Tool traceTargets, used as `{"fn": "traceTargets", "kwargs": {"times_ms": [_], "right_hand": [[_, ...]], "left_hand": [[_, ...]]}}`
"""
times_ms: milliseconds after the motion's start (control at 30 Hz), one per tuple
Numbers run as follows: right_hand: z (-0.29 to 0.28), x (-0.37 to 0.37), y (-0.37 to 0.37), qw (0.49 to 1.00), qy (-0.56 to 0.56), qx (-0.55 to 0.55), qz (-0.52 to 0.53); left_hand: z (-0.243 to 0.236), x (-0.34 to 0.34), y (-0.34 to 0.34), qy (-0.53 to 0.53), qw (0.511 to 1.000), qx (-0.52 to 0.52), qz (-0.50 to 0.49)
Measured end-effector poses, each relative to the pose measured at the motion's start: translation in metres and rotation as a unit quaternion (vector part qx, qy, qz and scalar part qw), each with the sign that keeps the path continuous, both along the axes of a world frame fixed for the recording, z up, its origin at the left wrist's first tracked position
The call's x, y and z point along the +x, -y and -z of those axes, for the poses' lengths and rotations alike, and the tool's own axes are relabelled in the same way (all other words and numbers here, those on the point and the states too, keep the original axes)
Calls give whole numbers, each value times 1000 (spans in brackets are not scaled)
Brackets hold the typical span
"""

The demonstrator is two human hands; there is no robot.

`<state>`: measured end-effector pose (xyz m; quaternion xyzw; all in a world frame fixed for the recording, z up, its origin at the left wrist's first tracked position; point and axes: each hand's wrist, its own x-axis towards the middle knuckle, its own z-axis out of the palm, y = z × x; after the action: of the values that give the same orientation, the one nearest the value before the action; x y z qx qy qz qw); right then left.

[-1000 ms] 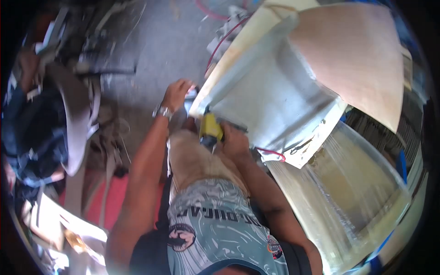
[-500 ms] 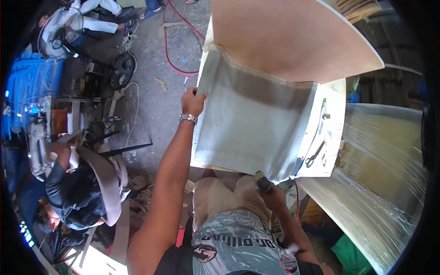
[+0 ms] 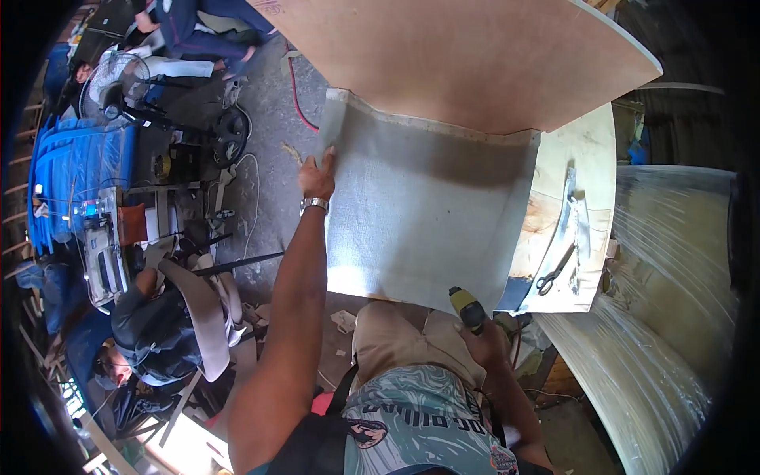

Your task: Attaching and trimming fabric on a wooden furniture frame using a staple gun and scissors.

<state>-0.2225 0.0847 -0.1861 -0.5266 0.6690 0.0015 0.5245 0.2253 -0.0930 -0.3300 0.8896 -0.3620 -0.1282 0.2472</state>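
A grey fabric sheet [image 3: 427, 206] covers a curved panel before me, its far edge running along a tall tan board [image 3: 475, 63]. At the sheet's left edge my left hand [image 3: 318, 178] is closed, thumb on the fabric and the other fingers partly hidden. My right hand [image 3: 487, 344] grips a yellow-green and black staple gun [image 3: 467, 309], held just off the sheet's near edge at the right. Its nose points up and away from me.
Scissors [image 3: 554, 273] and fabric strips [image 3: 570, 214] lie on the pale board [image 3: 590, 158] at the right. Further right is a plastic-wrapped panel [image 3: 673, 261]. A pedestal fan [image 3: 115, 83], a seated person [image 3: 170, 324] and a red hose [image 3: 299, 103] are at the left.
The fabric-covered panel and tan board sit turned and further left in the picture. My left hand keeps to the left edge; the staple gun appears slightly further right. Another person's dark-trousered legs show more at far left.
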Motion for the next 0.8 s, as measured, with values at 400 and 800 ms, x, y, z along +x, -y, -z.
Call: {"fn": "traceTargets", "kwargs": {"times_ms": [400, 800], "right_hand": [[-47, 72, 87, 999, 27, 42, 19], [-61, 228, 275, 961, 44, -217, -165]], "left_hand": [[-29, 11, 23, -170, 975, 8, 141], [3, 38, 44, -238, 950, -160, 124]]}}
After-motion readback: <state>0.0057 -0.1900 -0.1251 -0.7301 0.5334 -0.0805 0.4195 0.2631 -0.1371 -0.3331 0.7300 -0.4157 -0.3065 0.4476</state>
